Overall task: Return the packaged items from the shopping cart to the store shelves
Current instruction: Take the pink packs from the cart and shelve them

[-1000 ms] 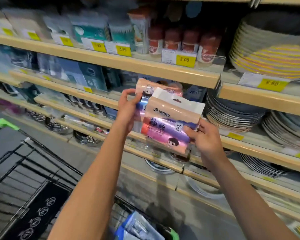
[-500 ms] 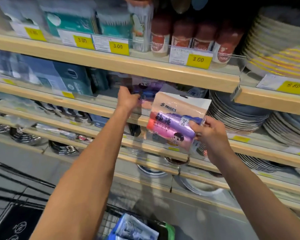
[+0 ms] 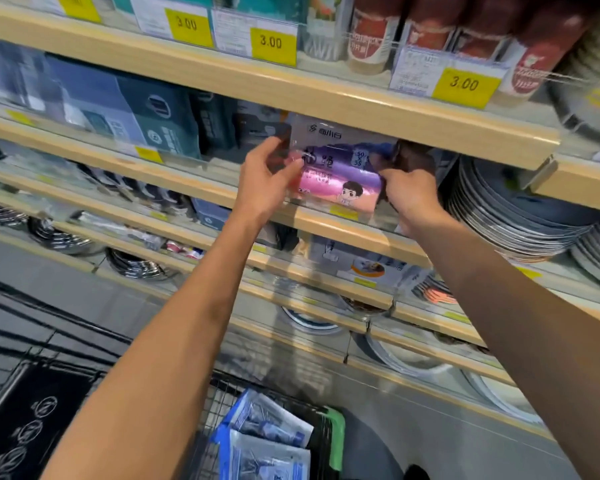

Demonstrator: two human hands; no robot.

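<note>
With both hands [image 3: 267, 174] [image 3: 407, 190] gripping the pack [image 3: 340, 171] at the shelf [image 3: 326, 221] lip, an early release could tip it off.

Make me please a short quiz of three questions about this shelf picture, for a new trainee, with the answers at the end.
1. True or false: both hands hold the pink and purple packet at the shelf.
2. Which price shows on the yellow tags of the shelf above? A) 3.00 B) 5.00 C) 9.00
3. What stands on the shelf just right of the packet?

Key
1. True: the left hand grips its left side and the right hand its right side.
2. A.
3. A stack of plates.
</note>
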